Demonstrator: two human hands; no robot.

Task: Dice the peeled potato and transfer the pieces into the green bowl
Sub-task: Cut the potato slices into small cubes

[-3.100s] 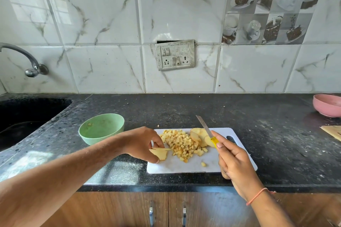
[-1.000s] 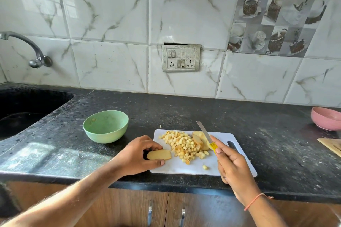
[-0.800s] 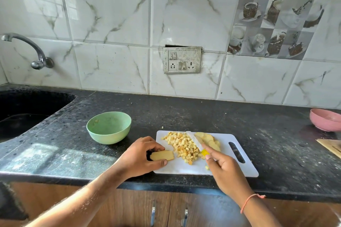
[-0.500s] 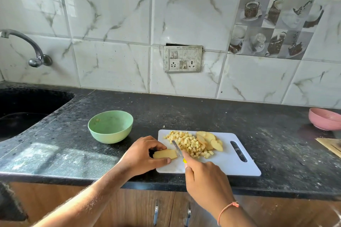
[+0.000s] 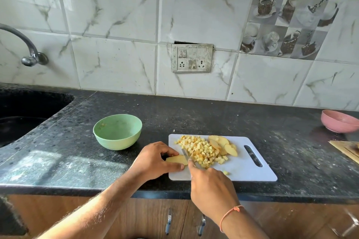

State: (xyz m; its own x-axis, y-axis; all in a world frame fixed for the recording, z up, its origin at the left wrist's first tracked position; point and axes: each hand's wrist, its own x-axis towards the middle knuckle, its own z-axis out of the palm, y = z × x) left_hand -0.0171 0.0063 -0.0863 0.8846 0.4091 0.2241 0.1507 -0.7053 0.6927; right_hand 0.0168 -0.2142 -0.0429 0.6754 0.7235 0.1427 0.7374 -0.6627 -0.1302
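Head view: my left hand (image 5: 155, 159) pinches a potato slab (image 5: 175, 159) on the board (image 5: 250, 172); right hand (image 5: 210, 186) grips the knife (image 5: 186, 156). Diced pile (image 5: 202, 150) done, slices (image 5: 223, 144) remain, green bowl (image 5: 117, 131) unfilled.

Bare counter (image 5: 155, 118) between green bowl (image 5: 117, 131) and cutting board (image 5: 252, 172): open lane. Left hand (image 5: 155, 161) blocks the board's left edge, right hand (image 5: 211, 186) its front. Diced pile (image 5: 202, 151) fills board's middle; its right end is bare.
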